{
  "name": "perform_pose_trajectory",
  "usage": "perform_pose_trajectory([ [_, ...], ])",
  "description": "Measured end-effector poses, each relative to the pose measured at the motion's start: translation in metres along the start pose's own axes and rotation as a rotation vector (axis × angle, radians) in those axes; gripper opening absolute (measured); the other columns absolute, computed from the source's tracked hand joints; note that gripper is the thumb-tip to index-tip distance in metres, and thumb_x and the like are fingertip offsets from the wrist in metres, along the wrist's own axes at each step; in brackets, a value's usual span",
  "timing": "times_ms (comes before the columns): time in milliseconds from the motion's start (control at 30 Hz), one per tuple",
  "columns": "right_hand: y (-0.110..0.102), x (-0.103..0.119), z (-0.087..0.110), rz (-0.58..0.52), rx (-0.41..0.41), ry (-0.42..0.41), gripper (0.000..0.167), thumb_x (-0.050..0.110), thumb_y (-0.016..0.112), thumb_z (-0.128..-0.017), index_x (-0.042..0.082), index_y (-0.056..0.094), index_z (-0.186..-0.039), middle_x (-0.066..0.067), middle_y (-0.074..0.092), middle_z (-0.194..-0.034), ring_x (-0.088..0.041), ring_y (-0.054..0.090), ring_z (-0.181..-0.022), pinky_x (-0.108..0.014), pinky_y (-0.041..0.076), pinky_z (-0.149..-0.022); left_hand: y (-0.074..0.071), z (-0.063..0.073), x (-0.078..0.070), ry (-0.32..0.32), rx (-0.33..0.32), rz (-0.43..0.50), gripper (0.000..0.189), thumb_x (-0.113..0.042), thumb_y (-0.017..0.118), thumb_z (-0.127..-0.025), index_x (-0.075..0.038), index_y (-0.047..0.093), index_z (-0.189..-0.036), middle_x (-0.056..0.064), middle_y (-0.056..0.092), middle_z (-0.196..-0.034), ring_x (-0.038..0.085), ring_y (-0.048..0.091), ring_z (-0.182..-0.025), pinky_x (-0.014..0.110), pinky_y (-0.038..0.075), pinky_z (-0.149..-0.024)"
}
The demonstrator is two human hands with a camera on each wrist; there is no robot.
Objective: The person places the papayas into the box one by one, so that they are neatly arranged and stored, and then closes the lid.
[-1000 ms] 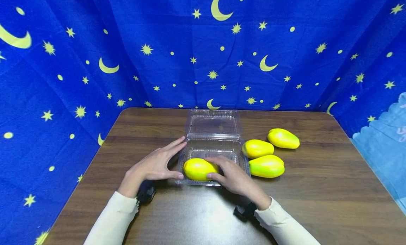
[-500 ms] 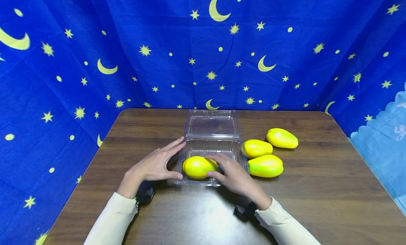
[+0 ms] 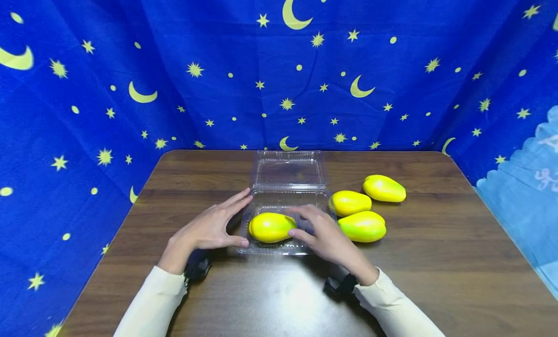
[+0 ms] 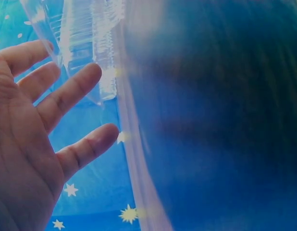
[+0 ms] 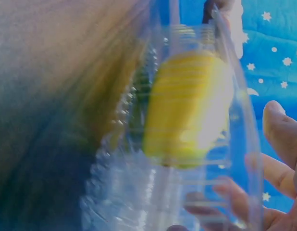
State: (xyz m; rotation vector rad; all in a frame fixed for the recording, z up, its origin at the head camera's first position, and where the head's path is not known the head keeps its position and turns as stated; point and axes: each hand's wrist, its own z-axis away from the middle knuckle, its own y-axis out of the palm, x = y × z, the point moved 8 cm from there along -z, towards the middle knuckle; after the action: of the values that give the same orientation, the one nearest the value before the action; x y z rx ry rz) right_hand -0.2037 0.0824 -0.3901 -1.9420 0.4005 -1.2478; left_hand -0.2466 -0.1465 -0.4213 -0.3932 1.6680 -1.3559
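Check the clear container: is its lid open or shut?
Open: the lid lies folded back behind the base, and one yellow fruit sits uncovered inside.

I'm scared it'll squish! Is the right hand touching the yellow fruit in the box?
Apart: the right wrist view shows a gap between the right hand and the yellow fruit.

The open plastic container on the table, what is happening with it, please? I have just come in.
A person is working with both hands at a clear plastic container that lies open on a wooden table. One yellow fruit is in its near half. The right hand is at that fruit's right end, fingers apart; I cannot tell whether it touches. The left hand is spread at the container's left edge. Three more yellow fruits lie to the right.
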Motion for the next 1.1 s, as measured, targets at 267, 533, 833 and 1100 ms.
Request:
perform_pose_trajectory([
  [267,-0.032,0.000,0.003,-0.002,-0.103,-0.019,0.051,0.026,0.075,-0.091,0.012,0.060,-0.138,-0.007,0.064,-0.133,-0.027,0.062,-0.120,-0.048,0.053,-0.100,0.000,0.000,0.002,-0.011,0.003,-0.005,0.106,-0.064,0.077,-0.077,-0.028,0.023,-0.161,-0.010,0.008,-0.170,0.031,0.029,-0.152,0.074,0.027,-0.112],
  [533,-0.059,-0.014,0.013,-0.053,-0.141,0.060,0.053,0.026,0.075,-0.091,0.013,0.057,-0.140,-0.009,0.061,-0.136,-0.031,0.063,-0.118,-0.050,0.055,-0.097,0.000,-0.001,0.001,-0.020,0.010,-0.016,0.106,-0.064,0.077,-0.077,-0.028,0.023,-0.161,-0.011,0.007,-0.170,0.031,0.031,-0.151,0.074,0.027,-0.112],
  [833,-0.080,-0.027,0.026,-0.073,-0.209,0.067,0.051,0.019,0.076,-0.090,0.010,0.059,-0.137,-0.015,0.063,-0.130,-0.034,0.068,-0.111,-0.051,0.060,-0.086,0.000,0.001,0.002,-0.010,0.000,-0.025,0.106,-0.065,0.076,-0.077,-0.025,0.025,-0.161,-0.011,0.009,-0.170,0.031,0.031,-0.151,0.074,0.028,-0.112],
  [1100,-0.100,-0.040,0.042,-0.004,-0.268,0.079,0.048,0.018,0.075,-0.091,0.009,0.059,-0.136,-0.016,0.065,-0.129,-0.031,0.067,-0.110,-0.052,0.060,-0.084,0.000,0.000,0.001,0.000,-0.008,-0.032,0.106,-0.065,0.076,-0.076,-0.026,0.026,-0.161,-0.011,0.010,-0.170,0.030,0.032,-0.151,0.072,0.030,-0.113],
])
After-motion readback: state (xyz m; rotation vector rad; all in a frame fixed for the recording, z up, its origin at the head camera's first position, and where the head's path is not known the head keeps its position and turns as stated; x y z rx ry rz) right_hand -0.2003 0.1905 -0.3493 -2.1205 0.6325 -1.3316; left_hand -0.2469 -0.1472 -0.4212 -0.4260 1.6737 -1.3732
